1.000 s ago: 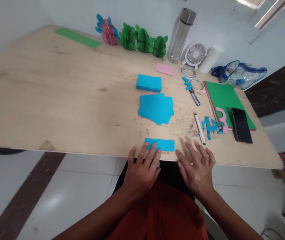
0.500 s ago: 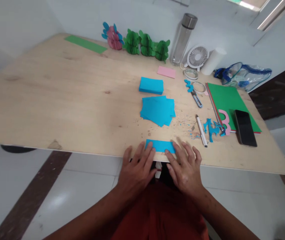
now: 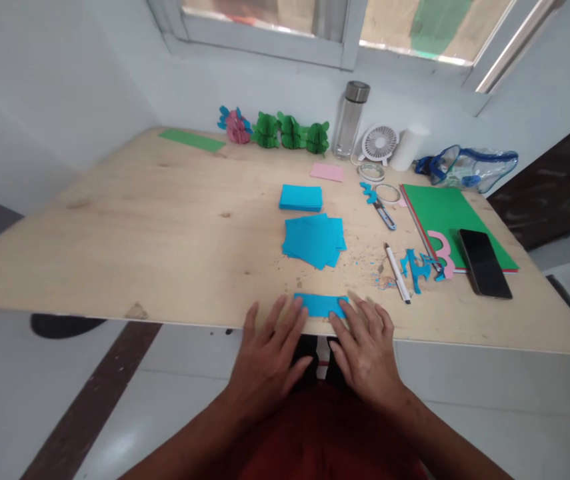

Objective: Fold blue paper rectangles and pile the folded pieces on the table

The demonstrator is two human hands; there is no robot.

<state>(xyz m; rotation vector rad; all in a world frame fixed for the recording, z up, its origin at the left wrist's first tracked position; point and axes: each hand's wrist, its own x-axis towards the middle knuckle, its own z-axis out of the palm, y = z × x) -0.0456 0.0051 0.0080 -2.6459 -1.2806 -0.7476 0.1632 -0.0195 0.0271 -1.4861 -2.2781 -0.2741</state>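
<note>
Blue strip (image 3: 321, 305) — ends partly hidden by fingers (image 3: 293, 323)

Fingertips of the left hand (image 3: 267, 363) and right hand (image 3: 369, 357) covered parts of the blue strip (image 3: 321, 305). The bottom edge cut off both forearms (image 3: 185, 433); the top edge cropped the window (image 3: 265, 17). The phone (image 3: 485, 263) hid some green paper (image 3: 439, 207). The pouch's (image 3: 489, 170) contents were blurred, and the crumbs (image 3: 359, 259) too small to identify.
</note>
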